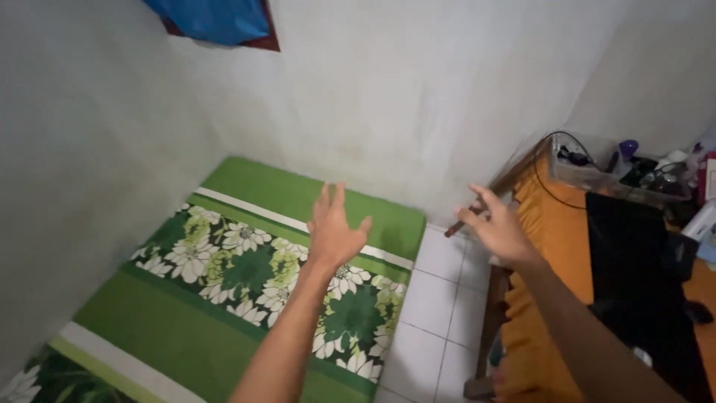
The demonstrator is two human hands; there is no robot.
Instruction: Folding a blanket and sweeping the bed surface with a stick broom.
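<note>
My left hand (333,228) is raised, fingers spread, empty, above a green mattress (186,313) with a white floral band that lies on the floor against the wall. My right hand (498,225) is also raised with fingers apart, holding nothing, in front of the corner of a table covered with an orange cloth (556,239). Neither hand touches anything.
White floor tiles (440,306) run between mattress and table. On the table lie a black flat object (634,276) and a clear box (589,168) with cables and small items. Pale walls close in on the left and back; a blue cloth (216,19) hangs at top.
</note>
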